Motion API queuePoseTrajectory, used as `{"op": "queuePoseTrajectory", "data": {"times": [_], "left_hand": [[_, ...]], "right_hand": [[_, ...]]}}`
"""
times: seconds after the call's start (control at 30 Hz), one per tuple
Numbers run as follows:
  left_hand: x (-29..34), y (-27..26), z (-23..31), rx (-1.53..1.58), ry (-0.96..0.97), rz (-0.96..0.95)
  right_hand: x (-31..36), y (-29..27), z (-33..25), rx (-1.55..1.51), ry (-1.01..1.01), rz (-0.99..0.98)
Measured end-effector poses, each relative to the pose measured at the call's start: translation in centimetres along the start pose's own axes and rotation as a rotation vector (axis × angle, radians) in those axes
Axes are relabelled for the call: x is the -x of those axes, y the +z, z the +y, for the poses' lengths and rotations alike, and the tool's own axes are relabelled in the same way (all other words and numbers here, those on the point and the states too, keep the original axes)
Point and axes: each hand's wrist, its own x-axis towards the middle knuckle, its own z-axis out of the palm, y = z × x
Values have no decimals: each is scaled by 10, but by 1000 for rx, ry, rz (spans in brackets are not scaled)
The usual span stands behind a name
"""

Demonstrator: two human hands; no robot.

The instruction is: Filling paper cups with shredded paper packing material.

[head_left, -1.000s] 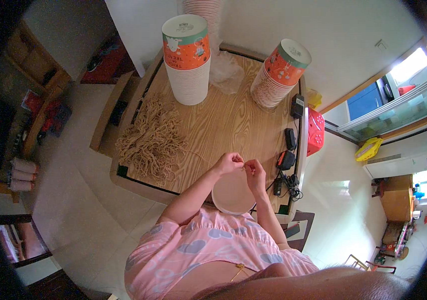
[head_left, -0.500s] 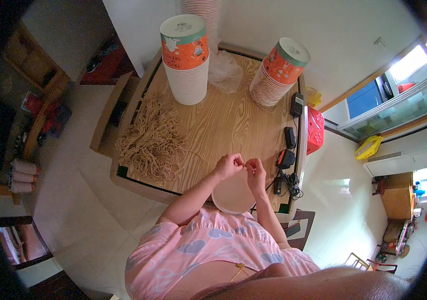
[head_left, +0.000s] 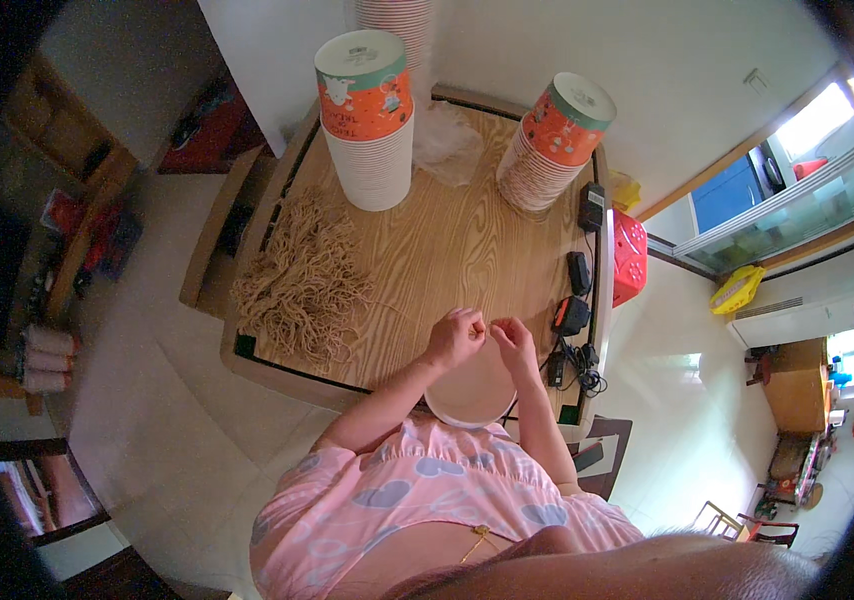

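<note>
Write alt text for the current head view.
A person's left hand and right hand, close together, pinch above an open pale tub at a wood-grain table. Tan string lies heaped at left; a taller stack of upturned tubs and a shorter stack stand behind, black adapters at right.

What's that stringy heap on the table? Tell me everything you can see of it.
The heap of string is a loose, tangled pile of many thin tan strands, twine-like in look. It lies on the left part of the wood-grained tabletop, nearer the person than the tall stack of paper tubs. Loops and loose ends stray around its edges, some at the table's left side. Neither the left hand nor the right hand touches the pile itself.
</note>
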Motion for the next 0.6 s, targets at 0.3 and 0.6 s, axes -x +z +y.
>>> {"op": "queuePoseTrajectory", "data": {"times": [0.3,0.6], "left_hand": [[-2,3,-3,71,-74,-42],[-2,4,-5,129,-100,-68]], "right_hand": [[-6,-3,12,64,-71,-27],[-2,2,10,63,-138,99]]}}
